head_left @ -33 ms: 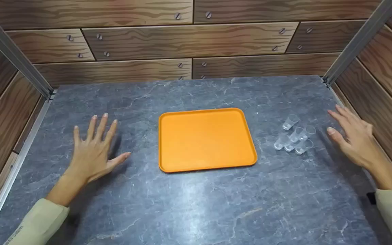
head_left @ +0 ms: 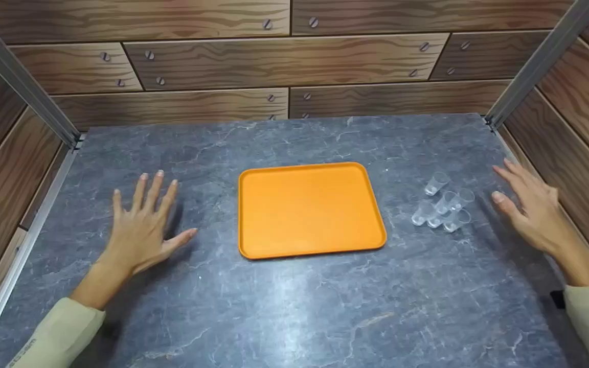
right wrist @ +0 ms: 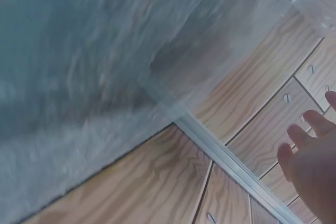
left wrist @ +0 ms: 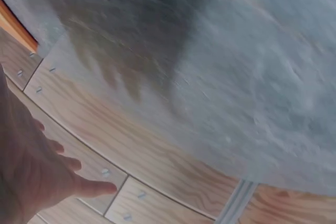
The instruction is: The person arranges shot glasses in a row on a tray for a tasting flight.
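Note:
In the head view an orange rectangular tray lies bare at the middle of the table. Right of it several small clear plastic cups are clustered, standing or tilted close together. My left hand is held over the table left of the tray, fingers spread and thumb pointing toward the tray, holding nothing. On the other side my right hand hovers just right of the cups, fingers extended and thumb apart, also holding nothing. The left wrist view shows the spread left hand and its shadow on the tabletop.
The grey marbled table is bounded at the back and sides by wood-patterned panels. Metal posts rise at both back corners. A metal strip runs along the left edge.
My left hand has shifted very slightly to the right. The tray and cups stay where they were.

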`<control>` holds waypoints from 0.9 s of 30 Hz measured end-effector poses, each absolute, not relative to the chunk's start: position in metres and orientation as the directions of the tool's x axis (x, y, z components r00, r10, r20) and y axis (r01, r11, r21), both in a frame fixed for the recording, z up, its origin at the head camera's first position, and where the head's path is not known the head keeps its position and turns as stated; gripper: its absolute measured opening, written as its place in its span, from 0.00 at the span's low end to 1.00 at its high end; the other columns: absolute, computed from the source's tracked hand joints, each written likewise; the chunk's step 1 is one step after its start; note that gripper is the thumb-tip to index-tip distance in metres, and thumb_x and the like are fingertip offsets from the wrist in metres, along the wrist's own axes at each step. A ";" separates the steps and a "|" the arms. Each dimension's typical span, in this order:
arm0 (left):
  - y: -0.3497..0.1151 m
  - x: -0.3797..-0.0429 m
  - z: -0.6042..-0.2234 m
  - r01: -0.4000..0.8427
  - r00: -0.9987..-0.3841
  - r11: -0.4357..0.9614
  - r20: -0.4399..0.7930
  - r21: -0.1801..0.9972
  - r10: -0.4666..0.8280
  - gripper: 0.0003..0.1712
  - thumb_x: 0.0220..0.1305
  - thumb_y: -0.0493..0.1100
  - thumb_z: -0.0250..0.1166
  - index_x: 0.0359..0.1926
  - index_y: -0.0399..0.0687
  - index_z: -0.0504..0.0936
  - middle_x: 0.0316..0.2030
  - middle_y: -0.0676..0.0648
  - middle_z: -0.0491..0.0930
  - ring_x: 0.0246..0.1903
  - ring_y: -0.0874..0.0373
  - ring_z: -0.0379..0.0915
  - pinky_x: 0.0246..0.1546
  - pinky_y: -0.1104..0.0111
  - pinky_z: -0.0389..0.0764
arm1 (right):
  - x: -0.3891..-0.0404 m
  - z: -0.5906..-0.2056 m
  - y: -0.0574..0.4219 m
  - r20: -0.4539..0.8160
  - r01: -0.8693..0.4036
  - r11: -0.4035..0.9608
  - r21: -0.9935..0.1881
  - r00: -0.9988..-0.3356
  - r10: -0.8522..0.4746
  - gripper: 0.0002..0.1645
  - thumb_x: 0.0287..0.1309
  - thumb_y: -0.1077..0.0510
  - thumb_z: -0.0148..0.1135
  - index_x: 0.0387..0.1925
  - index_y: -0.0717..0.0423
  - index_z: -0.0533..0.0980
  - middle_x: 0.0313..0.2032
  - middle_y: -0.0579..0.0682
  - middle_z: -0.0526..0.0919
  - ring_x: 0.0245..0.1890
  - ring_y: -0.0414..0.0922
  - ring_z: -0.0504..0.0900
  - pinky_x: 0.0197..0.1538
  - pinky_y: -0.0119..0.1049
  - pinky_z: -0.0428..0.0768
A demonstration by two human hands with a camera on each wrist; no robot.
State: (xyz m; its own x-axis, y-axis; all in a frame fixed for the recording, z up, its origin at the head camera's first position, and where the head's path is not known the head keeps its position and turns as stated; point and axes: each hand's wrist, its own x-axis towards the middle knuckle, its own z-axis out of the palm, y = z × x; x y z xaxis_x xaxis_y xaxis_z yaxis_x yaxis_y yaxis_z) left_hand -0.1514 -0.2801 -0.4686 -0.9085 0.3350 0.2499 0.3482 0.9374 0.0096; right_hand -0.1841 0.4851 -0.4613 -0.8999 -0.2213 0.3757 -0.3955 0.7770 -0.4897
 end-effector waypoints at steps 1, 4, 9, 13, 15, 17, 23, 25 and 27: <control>-0.279 -0.151 -0.469 0.348 -0.912 0.937 0.239 0.021 0.333 0.64 0.69 0.80 0.59 0.88 0.43 0.54 0.86 0.34 0.47 0.83 0.30 0.40 0.69 0.19 0.46 | -0.183 -0.461 0.485 0.373 -0.396 0.767 -0.506 -0.902 -0.220 0.36 0.79 0.58 0.60 0.83 0.54 0.67 0.82 0.63 0.61 0.82 0.51 0.57 0.76 0.70 0.42; -0.274 -0.150 -0.468 0.339 -0.924 0.939 0.207 0.063 0.320 0.62 0.70 0.78 0.59 0.88 0.42 0.53 0.86 0.34 0.48 0.83 0.30 0.40 0.70 0.20 0.48 | -0.180 -0.462 0.482 0.349 -0.376 0.734 -0.566 -0.916 -0.199 0.37 0.79 0.59 0.61 0.84 0.53 0.65 0.79 0.66 0.65 0.77 0.37 0.62 0.79 0.46 0.52; -0.263 -0.147 -0.466 0.326 -0.942 0.930 0.142 0.170 0.305 0.61 0.73 0.75 0.60 0.88 0.40 0.52 0.85 0.32 0.48 0.84 0.31 0.39 0.71 0.23 0.51 | -0.176 -0.461 0.473 0.290 -0.318 0.663 -0.678 -0.944 -0.155 0.38 0.79 0.61 0.62 0.84 0.54 0.64 0.74 0.65 0.72 0.63 0.26 0.73 0.59 0.18 0.68; -0.252 -0.145 -0.467 0.331 -0.944 0.911 0.100 0.244 0.316 0.62 0.73 0.75 0.60 0.87 0.39 0.52 0.85 0.32 0.48 0.84 0.31 0.38 0.71 0.24 0.52 | -0.177 -0.463 0.469 0.286 -0.311 0.601 -0.736 -0.948 -0.140 0.35 0.79 0.65 0.61 0.82 0.61 0.65 0.72 0.49 0.76 0.58 0.32 0.79 0.56 0.20 0.73; -0.246 -0.144 -0.467 0.329 -0.944 0.904 0.083 0.273 0.319 0.63 0.72 0.77 0.60 0.87 0.39 0.52 0.86 0.33 0.48 0.84 0.31 0.38 0.72 0.24 0.53 | -0.177 -0.463 0.466 0.289 -0.311 0.576 -0.756 -0.948 -0.132 0.34 0.78 0.67 0.60 0.80 0.64 0.66 0.69 0.42 0.78 0.55 0.34 0.80 0.54 0.20 0.74; -0.241 -0.143 -0.467 0.319 -0.947 0.899 0.069 0.301 0.313 0.64 0.70 0.78 0.61 0.88 0.40 0.52 0.86 0.34 0.48 0.84 0.32 0.39 0.72 0.25 0.54 | -0.177 -0.463 0.463 0.281 -0.300 0.553 -0.777 -0.952 -0.122 0.34 0.78 0.68 0.61 0.80 0.64 0.66 0.67 0.39 0.78 0.54 0.36 0.80 0.52 0.21 0.75; -0.227 -0.143 -0.467 0.311 -0.948 0.883 0.047 0.352 0.316 0.69 0.64 0.83 0.63 0.88 0.42 0.52 0.86 0.35 0.48 0.84 0.33 0.39 0.71 0.24 0.54 | -0.173 -0.458 0.454 0.258 -0.252 0.522 -0.815 -0.964 -0.064 0.28 0.74 0.68 0.65 0.71 0.65 0.72 0.60 0.44 0.80 0.49 0.39 0.79 0.48 0.23 0.77; -0.222 -0.143 -0.469 0.337 -0.938 0.875 0.050 0.348 0.342 0.71 0.63 0.84 0.63 0.88 0.42 0.52 0.86 0.35 0.47 0.84 0.34 0.39 0.70 0.24 0.55 | -0.169 -0.458 0.453 0.245 -0.232 0.526 -0.818 -0.968 -0.047 0.24 0.73 0.68 0.67 0.66 0.66 0.73 0.57 0.45 0.80 0.48 0.39 0.78 0.47 0.23 0.78; -0.218 -0.144 -0.473 0.365 -0.928 0.867 0.056 0.340 0.368 0.72 0.61 0.84 0.64 0.88 0.41 0.53 0.86 0.35 0.47 0.84 0.34 0.39 0.70 0.24 0.57 | -0.164 -0.459 0.452 0.222 -0.208 0.527 -0.824 -0.974 -0.038 0.22 0.72 0.67 0.69 0.63 0.67 0.74 0.55 0.46 0.80 0.46 0.39 0.79 0.46 0.23 0.79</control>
